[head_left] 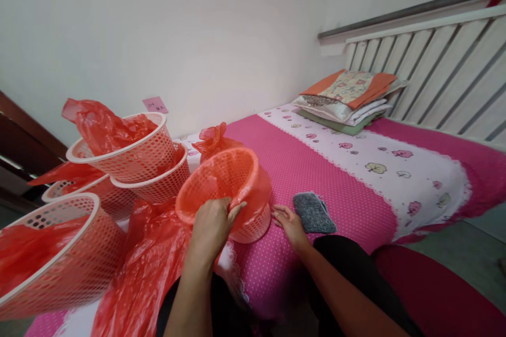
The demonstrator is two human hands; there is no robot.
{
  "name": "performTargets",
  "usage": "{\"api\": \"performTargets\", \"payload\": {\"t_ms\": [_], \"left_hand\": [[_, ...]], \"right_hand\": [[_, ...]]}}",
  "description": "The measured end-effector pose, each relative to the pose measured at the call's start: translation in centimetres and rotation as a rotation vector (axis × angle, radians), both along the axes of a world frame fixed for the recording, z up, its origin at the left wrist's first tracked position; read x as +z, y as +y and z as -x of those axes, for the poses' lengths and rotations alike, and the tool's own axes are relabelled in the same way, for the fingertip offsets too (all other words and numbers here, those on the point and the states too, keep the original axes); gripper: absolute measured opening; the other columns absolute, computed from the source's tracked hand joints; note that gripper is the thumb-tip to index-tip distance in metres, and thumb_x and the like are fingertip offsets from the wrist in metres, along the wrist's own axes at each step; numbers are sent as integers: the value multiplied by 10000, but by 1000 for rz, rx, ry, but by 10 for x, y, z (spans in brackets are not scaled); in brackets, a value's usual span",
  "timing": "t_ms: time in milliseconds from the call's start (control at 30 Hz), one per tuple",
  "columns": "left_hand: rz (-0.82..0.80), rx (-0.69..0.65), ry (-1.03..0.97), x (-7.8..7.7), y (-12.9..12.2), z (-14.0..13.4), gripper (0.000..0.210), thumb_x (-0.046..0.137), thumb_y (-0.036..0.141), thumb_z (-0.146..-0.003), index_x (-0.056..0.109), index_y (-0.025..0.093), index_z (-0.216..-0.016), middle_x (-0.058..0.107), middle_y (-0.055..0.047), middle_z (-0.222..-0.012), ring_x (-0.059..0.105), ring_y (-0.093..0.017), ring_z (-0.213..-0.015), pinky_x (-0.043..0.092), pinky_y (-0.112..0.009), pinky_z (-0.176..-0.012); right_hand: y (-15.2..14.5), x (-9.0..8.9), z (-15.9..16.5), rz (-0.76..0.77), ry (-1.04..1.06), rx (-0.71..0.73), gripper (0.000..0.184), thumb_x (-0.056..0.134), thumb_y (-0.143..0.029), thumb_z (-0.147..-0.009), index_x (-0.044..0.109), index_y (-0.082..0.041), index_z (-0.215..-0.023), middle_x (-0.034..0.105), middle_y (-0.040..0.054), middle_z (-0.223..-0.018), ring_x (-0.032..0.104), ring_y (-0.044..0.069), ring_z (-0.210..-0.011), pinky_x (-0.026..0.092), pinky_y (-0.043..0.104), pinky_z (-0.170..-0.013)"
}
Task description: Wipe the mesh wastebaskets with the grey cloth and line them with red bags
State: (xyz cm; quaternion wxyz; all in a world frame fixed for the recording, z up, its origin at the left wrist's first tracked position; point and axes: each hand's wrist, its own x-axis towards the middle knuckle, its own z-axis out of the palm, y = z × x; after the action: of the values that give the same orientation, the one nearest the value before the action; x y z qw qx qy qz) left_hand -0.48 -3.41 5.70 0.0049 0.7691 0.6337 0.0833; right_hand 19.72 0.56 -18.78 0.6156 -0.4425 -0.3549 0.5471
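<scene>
A small perforated plastic basket (253,226) stands tilted on the bed in front of me, with a red plastic bag (261,185) lining it and folded over its rim. My left hand (213,221) is closed on the bag at the near rim, thumb outside. My right hand (290,225) lies low at the basket's right side, fingers stretched out and holding nothing; whether the fingertips touch the basket is hard to tell. Just right of that hand is a folded grey cloth (314,212). More red plastic bags (146,253) lie spread to the left of the basket.
Several similar baskets (138,160) with red bags in them crowd the left side, some stacked. Folded cushions and cloths (351,95) are piled by the white bed rail (443,68). A pink note (155,105) is on the wall. A dark red round seat (435,289) is at lower right.
</scene>
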Motion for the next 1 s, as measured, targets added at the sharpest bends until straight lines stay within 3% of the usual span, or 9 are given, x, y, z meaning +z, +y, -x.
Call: {"api": "performTargets", "payload": {"t_ms": [167, 333, 533, 667, 833, 1000], "left_hand": [[-38, 98, 35, 1, 0, -22, 474, 462, 501, -1076, 749, 169, -896, 795, -151, -878, 746, -293, -862, 355, -345, -672], [-31, 133, 24, 2, 8, -24, 472, 453, 509, -1076, 734, 185, -879, 800, -136, -886, 751, -276, -866, 370, -334, -673], [-25, 117, 41, -1, 11, -29, 458, 456, 505, -1075, 733, 191, -889, 803, -131, -892, 755, -274, -873, 369, -332, -671], [-17, 103, 50, -3, 6, -35, 450, 471, 499, -1071, 743, 176, -915, 803, -141, -915, 757, -296, -901, 370, -340, -673], [-5, 88, 38, -2, 3, -34, 462, 444, 498, -1080, 738, 173, -933, 802, -138, -917, 756, -297, -889, 357, -344, -666], [-2, 106, 14, 0, 5, -26, 467, 437, 502, -1081, 727, 174, -921, 801, -138, -912, 752, -292, -876, 350, -343, -667]], "right_hand": [[-6, 27, 3, -98, -54, 56, 457, 869, -483, -700, 747, -278, -1090, 772, 98, -1202, 689, 302, -1197, 525, 471, -1020], [-17, 40, 11, -97, -119, 23, 321, 820, -500, -751, 728, -246, -924, 764, 50, -890, 716, 239, -846, 551, 383, -787], [-35, 67, 41, -45, 71, 295, 437, 778, -630, -790, 663, -222, -894, 703, 7, -771, 632, 136, -586, 456, 276, -571], [-39, 84, 68, -24, 131, 314, 455, 771, -644, -786, 589, -227, -771, 629, -34, -616, 557, 111, -478, 416, 264, -510], [-41, 80, 79, -13, 93, 256, 319, 785, -499, -742, 607, -236, -757, 584, -62, -498, 490, 107, -416, 388, 263, -474], [-46, 73, 71, 31, 135, 279, 306, 795, -454, -707, 636, -226, -836, 627, -59, -554, 554, 111, -451, 419, 254, -505]]}}
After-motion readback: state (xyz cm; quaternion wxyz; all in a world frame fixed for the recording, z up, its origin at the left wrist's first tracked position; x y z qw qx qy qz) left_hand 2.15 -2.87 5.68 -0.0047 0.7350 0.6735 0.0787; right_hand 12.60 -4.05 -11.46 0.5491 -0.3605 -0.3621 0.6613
